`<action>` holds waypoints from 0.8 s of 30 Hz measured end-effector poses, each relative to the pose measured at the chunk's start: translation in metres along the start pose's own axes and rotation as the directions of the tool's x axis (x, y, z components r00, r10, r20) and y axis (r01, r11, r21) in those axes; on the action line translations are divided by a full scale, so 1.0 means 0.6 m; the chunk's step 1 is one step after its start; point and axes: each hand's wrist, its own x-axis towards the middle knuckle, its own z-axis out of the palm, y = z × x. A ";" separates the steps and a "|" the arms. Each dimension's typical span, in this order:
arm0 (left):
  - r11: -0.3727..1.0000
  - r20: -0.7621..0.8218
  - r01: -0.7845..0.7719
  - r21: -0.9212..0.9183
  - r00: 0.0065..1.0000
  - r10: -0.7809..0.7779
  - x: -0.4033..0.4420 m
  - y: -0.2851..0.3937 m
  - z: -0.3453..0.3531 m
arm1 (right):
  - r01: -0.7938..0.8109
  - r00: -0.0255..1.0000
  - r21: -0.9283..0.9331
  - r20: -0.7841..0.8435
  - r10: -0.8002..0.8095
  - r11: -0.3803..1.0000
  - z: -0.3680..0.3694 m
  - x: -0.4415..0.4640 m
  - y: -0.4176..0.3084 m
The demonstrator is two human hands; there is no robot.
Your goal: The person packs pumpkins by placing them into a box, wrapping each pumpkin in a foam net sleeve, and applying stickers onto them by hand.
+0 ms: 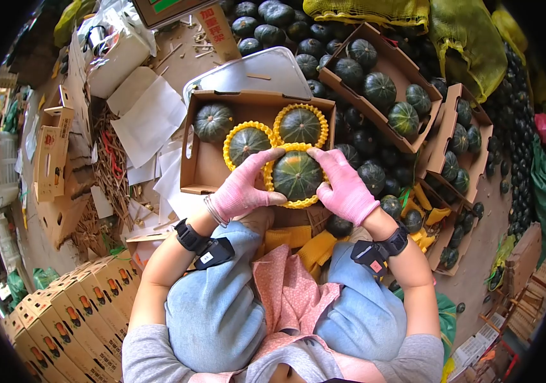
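Between my two pink-gloved hands is a dark green squash (296, 175) with a yellow foam net around it. My left hand (245, 186) grips its left side, thumb and fingers curved round the net. On the opposite side my right hand (344, 183) presses against the netted rim. The squash is at the near edge of an open cardboard box (194, 163). Inside the box lie two more squashes in yellow nets, one at the middle (247, 145) and one at the right (300, 126). A bare squash (213, 122) fills the far left corner.
The box sits against a metal scale platform (247, 73). More boxes of squash (381, 89) stand at the right, beside a large squash pile (520, 159). Yellow foam nets (319, 250) lie by my knees. Folded cartons (75, 306) line the lower left.
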 end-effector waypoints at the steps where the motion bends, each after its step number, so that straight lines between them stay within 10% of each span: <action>1: 0.999 -0.001 -0.015 -0.039 1.000 0.015 0.000 -0.003 0.001 | -0.017 1.000 0.006 0.018 0.016 1.000 -0.001 -0.002 -0.004; 8: 0.993 -0.013 -0.117 -0.036 0.993 0.116 -0.002 -0.015 0.005 | 0.008 1.000 -0.100 -0.020 -0.011 0.995 0.015 -0.020 -0.017; 12: 0.892 0.123 -0.292 0.347 0.956 0.265 -0.008 0.030 -0.014 | -0.026 0.999 0.317 0.046 0.012 0.948 -0.024 -0.018 -0.035; 14: 0.889 0.155 -0.394 0.233 0.918 0.366 -0.015 0.074 -0.008 | -0.043 0.999 0.423 0.031 0.033 0.905 -0.047 -0.007 -0.063; 18: 0.918 0.106 -0.380 -0.112 0.914 0.391 -0.037 0.124 -0.016 | -0.098 0.993 0.167 -0.048 0.108 0.981 -0.066 0.047 -0.130; 20: 0.944 -0.029 -0.305 -0.124 0.952 0.304 -0.057 0.137 -0.056 | 0.100 0.985 -0.053 -0.133 -0.106 0.994 -0.055 0.082 -0.151; 22: 0.871 -0.401 -0.237 0.430 0.815 0.419 -0.074 0.102 -0.104 | 0.376 0.896 -0.094 -0.215 -0.388 0.922 -0.019 0.121 -0.156; 24: 0.516 -0.489 0.222 0.827 0.736 0.468 -0.103 0.051 -0.160 | 0.553 0.810 -0.024 -0.219 -0.544 0.833 0.033 0.156 -0.171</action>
